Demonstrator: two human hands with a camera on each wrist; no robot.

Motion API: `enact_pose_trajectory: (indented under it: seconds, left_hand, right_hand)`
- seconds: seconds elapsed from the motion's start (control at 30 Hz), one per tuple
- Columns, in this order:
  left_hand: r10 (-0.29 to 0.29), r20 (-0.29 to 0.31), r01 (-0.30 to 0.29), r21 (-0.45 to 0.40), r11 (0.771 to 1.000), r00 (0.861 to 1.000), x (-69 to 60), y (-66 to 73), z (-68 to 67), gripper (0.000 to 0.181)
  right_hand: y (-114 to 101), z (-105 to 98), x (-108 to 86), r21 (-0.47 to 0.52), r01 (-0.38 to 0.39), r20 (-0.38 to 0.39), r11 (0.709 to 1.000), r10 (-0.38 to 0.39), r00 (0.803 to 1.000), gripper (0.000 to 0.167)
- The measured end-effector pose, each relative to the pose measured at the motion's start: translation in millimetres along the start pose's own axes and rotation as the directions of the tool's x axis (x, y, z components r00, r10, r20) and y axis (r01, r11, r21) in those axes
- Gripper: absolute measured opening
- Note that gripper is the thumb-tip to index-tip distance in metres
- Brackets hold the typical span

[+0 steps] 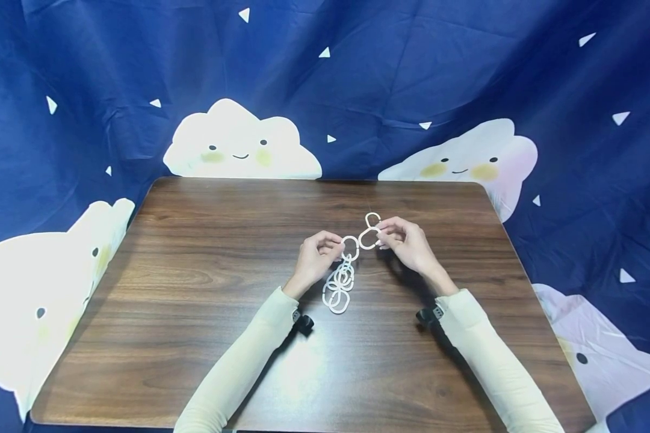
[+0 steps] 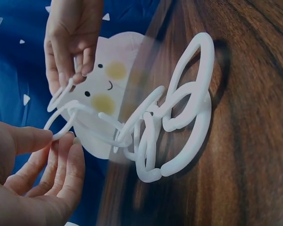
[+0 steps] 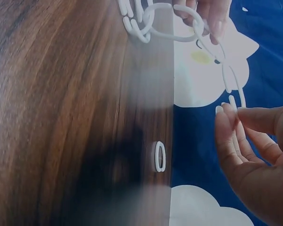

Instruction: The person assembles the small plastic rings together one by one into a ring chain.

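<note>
My left hand [image 1: 316,255] pinches a white plastic chain link [image 1: 358,248] between thumb and fingers. From that link a chain of several white links [image 2: 206,66] trails down and lies bunched on the table. My right hand [image 1: 410,245] pinches another white link [image 3: 241,89], its split close to the fingertips. The two held links meet between the hands; whether they are hooked together I cannot tell for sure. Just beyond the right hand, a single loose white link [image 3: 163,157] rests on the table.
Under the hands is a dark wood-grain table [image 1: 206,252] with rounded corners. A blue curtain [image 1: 357,78] printed with clouds and small triangles hangs behind and around it. Small black cameras [image 1: 304,325] are strapped at both wrists.
</note>
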State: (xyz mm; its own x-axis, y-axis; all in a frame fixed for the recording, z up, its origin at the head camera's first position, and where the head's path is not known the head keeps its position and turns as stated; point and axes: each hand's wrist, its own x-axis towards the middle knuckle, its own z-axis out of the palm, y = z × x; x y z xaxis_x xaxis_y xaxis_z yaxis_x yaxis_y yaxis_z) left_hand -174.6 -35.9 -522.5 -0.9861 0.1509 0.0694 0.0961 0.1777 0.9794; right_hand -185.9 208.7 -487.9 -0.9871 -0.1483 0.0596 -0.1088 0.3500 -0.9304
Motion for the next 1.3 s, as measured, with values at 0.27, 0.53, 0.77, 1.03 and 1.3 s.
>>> enact_pose_trajectory:
  seconds: [0.27,0.53,0.77,1.03,1.3]
  left_hand:
    - [-0.004,0.002,0.004,-0.020,1.000,1.000,-1.1,0.9,1.2,0.014]
    - [-0.010,0.001,0.010,-0.040,0.999,1.000,-1.3,-0.1,2.4,0.014]
    - [-0.010,0.004,0.010,-0.085,0.996,1.000,-1.6,-1.6,3.7,0.016]
    - [-0.001,0.018,0.003,-0.074,0.997,1.000,-1.7,-1.5,3.7,0.014]
    - [-0.009,0.020,0.010,-0.065,0.998,1.000,-1.4,-0.6,4.1,0.013]
  right_hand:
    - [2.3,7.1,1.0,0.029,-0.002,0.013,1.000,0.002,1.000,0.022]
    - [5.2,13.9,1.1,0.072,-0.011,0.034,0.997,0.009,0.999,0.023]
    - [4.1,19.5,1.0,0.079,-0.011,0.037,0.997,0.008,0.999,0.022]
    - [5.6,22.9,1.5,0.096,-0.013,0.043,0.995,0.009,0.999,0.022]
    - [6.0,26.1,2.0,0.112,-0.008,0.051,0.994,0.002,0.999,0.022]
